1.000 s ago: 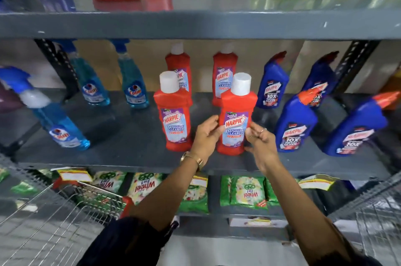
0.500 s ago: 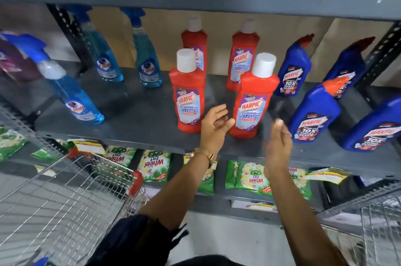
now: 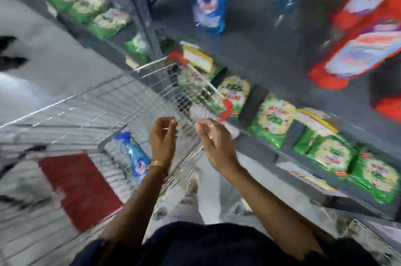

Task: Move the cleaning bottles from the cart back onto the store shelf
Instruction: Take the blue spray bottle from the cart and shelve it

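Lying in the wire cart (image 3: 91, 101), blue spray bottle (image 3: 134, 157) just left of both empty, half-curled hands (image 3: 162, 140) (image 3: 214, 146)

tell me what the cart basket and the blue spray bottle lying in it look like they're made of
Cart basket: seemingly metal wire with a bright silvery finish, shown by its thin crossed rods catching light; red corner pieces look like plastic. Blue spray bottle: likely clear plastic holding blue liquid, since the body looks see-through, with an opaque blue trigger head. Motion blur leaves finer detail open.
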A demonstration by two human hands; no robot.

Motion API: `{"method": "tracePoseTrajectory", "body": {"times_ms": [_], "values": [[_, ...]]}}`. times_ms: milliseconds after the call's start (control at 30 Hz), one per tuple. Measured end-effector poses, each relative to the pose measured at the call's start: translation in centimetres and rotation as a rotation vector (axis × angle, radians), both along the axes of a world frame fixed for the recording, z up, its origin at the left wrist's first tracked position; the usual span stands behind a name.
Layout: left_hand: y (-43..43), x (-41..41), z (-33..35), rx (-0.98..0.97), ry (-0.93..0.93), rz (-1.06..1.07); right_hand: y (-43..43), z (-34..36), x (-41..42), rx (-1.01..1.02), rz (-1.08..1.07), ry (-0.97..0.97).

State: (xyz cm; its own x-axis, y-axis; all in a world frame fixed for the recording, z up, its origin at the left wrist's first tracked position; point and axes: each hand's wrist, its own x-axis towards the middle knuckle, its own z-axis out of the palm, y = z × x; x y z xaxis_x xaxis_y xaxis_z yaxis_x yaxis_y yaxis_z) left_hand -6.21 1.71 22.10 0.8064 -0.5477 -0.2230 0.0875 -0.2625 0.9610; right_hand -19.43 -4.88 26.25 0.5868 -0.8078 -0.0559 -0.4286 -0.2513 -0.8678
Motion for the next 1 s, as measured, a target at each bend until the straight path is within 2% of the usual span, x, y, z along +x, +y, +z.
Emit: {"method": "tracePoseTrajectory", "body": {"times_ms": [133,200,300,400,533,733,867,1000], "values": [[7.1,6.4,-8.7,0.417,0.14,0.088,2.7,-4.7,6.9,-0.152,0.175,0.459],[9.6,8.1,-11.7,0.589,0.15,0.051,3.4,-6.3,9.0,-0.202,0.231,0.624],[11.2,9.4,-14.5,0.764,0.151,-0.041,3.4,-8.3,10.0,-0.282,0.287,0.795],[11.6,10.3,-16.8,0.853,0.223,-0.025,3.3,-9.2,9.8,-0.328,0.287,0.851],[14.0,10.8,-21.6,0.805,0.453,0.085,3.3,-9.4,10.0,-0.372,0.334,0.892],[13.7,10.6,-21.3,0.658,0.708,0.191,3.5,-8.9,9.8,-0.377,0.342,0.888],[10.7,8.9,-19.0,0.536,0.764,0.25,3.4,-8.7,10.0,-0.344,0.324,0.86],[10.2,8.8,-16.1,0.454,0.754,0.28,3.3,-8.1,9.6,-0.223,0.269,0.726]]}}
